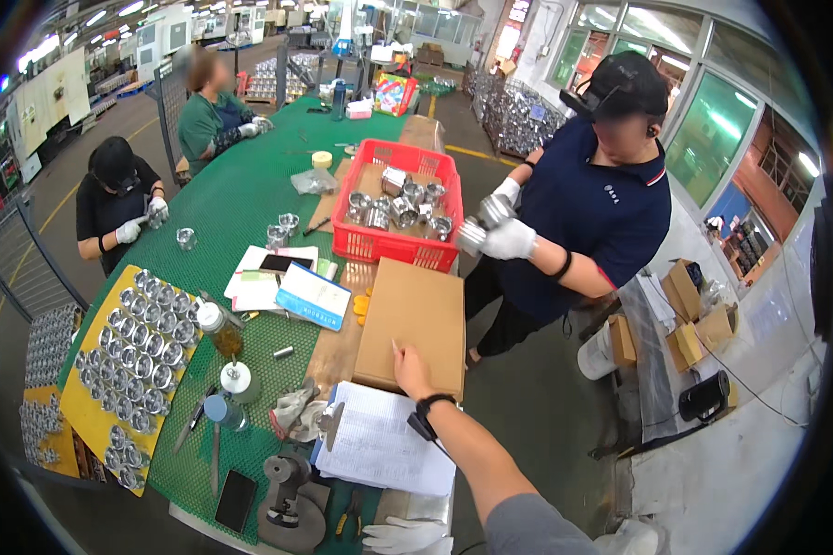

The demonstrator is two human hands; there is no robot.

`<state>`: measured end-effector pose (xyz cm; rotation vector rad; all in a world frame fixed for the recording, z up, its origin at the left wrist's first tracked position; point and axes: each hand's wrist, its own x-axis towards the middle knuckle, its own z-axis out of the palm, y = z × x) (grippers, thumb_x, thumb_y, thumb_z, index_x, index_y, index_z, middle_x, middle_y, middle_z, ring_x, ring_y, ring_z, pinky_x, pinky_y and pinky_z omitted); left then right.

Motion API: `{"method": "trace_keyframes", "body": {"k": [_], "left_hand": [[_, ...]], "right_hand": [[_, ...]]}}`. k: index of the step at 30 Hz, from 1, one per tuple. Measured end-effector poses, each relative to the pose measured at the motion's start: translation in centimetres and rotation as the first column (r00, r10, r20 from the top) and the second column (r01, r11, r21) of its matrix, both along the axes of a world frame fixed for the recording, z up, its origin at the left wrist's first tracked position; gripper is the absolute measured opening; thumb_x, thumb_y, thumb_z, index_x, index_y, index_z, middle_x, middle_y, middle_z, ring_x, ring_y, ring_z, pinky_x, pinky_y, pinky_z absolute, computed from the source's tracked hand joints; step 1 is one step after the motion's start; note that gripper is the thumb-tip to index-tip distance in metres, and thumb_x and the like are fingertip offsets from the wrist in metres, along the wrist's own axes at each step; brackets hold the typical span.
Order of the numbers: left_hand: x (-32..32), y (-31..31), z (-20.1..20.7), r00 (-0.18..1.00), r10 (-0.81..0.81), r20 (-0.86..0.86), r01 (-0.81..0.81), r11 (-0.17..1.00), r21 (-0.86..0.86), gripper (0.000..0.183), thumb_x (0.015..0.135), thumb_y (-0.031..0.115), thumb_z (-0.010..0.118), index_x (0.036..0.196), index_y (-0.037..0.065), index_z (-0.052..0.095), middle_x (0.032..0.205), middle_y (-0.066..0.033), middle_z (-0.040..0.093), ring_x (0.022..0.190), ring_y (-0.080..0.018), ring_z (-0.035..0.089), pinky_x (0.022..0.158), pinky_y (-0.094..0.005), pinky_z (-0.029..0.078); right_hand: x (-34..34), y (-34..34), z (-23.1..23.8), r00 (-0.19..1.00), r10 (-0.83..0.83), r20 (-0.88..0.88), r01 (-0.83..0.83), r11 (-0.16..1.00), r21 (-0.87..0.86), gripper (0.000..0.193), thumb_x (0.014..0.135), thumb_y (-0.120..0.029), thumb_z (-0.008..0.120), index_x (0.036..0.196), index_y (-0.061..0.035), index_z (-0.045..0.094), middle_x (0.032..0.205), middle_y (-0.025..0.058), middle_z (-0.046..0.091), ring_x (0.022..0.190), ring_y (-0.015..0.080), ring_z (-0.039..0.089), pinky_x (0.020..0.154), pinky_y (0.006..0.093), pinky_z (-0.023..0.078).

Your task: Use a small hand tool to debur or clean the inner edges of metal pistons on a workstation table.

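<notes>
My right hand rests on the near left edge of a closed brown cardboard box. One finger points forward along the cardboard; the other fingers are partly hidden, and I see nothing held. A black band with a small device circles that wrist. Below the box, a clipboard carries written paper sheets. Beyond the box stands a red plastic crate with several shiny metal cylindrical parts. My left hand is out of view.
A green-matted table holds a yellow board of metal parts, a blue notebook, bottles, gloves, a phone and a gauge stand. A gloved person handles metal parts at right; two others work at left.
</notes>
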<state>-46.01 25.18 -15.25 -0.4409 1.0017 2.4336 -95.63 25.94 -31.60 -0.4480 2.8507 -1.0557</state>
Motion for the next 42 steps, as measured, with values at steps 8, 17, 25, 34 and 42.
{"method": "trace_keyframes", "body": {"k": [8,17,25,34,42], "left_hand": [[-3.6,4.2,2.4,0.958,0.025,-0.287,-0.076,0.983,-0.168,0.053,0.107,0.029,0.059,0.151,0.001,0.053,0.160,-0.0146,0.047,0.149,-0.0277,0.040,0.122,-0.0414,0.029],[-13.9,23.0,9.3,0.631,-0.507,-0.588,-0.014,0.750,-0.662,0.043,0.099,0.032,0.068,0.134,0.007,0.068,0.151,-0.0182,0.053,0.147,-0.0368,0.042,0.119,-0.0517,0.032],[-26.6,36.1,14.8,0.320,-0.626,-0.711,-0.083,0.729,-0.679,0.033,0.079,-0.014,0.064,0.107,0.002,0.071,0.124,-0.0173,0.059,0.124,-0.0365,0.059,0.104,-0.0447,0.049],[-34.8,36.6,16.5,0.245,-0.570,-0.784,0.059,0.816,-0.575,0.027,0.085,-0.011,0.063,0.108,0.000,0.071,0.124,-0.0152,0.057,0.124,-0.0349,0.061,0.105,-0.0431,0.048],[-37.3,29.8,12.8,0.500,-0.441,-0.746,-0.170,0.794,-0.583,0.034,0.077,-0.003,0.063,0.110,0.002,0.072,0.129,-0.0158,0.056,0.123,-0.0337,0.059,0.109,-0.0424,0.043]], "right_hand": [[8.2,19.3,12.2,0.854,0.431,0.289,-0.257,0.835,-0.486,0.028,0.103,-0.012,0.063,0.128,0.0008,0.060,0.092,0.0058,0.078,0.080,0.0077,0.066,0.074,0.0242,0.052],[5.5,46.2,23.3,0.849,0.465,0.250,-0.098,0.604,-0.791,0.030,0.105,-0.006,0.060,0.133,0.0018,0.066,0.114,0.0138,0.077,0.090,0.0140,0.072,0.078,0.0268,0.059],[3.5,65.9,33.2,0.972,0.236,-0.013,-0.186,0.731,-0.656,0.020,0.104,-0.014,0.067,0.114,-0.0004,0.076,0.096,0.0032,0.071,0.078,0.0069,0.065,0.068,0.0214,0.052],[-0.2,70.5,37.8,0.996,0.059,0.067,0.030,0.496,-0.868,0.016,0.101,-0.002,0.065,0.114,0.0069,0.068,0.105,0.0167,0.072,0.091,0.0267,0.076,0.075,0.0334,0.064],[-10.9,61.6,43.4,0.989,0.080,-0.127,-0.142,0.237,-0.961,0.020,0.099,-0.002,0.067,0.119,0.0022,0.065,0.108,0.0136,0.071,0.086,0.0228,0.074,0.068,0.0305,0.061]]}}
